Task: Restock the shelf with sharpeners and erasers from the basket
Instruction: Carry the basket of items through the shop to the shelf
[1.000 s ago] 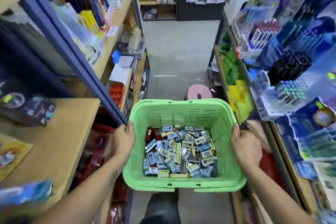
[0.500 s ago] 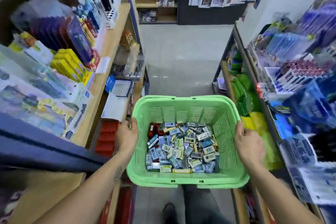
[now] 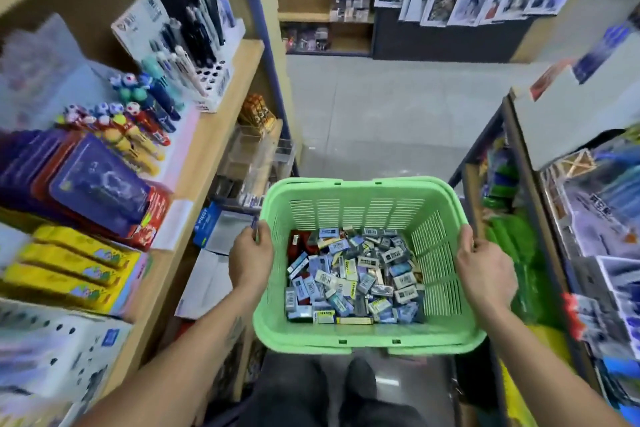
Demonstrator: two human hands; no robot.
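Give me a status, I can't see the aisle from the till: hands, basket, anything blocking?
Left hand and right hand grip the green basket by its side rims. Small packs fill the bottom, none shelved. Aisle floor ahead open.

Basket point(image 3: 349, 198) between shelves, small boxes point(image 3: 353, 279) inside

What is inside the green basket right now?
The green basket holds a loose heap of small packaged boxes, some red ones at the far left. The heap hides its floor and whatever lies lower.

Blue box point(image 3: 205, 225) on left shelf reads "PILOT".
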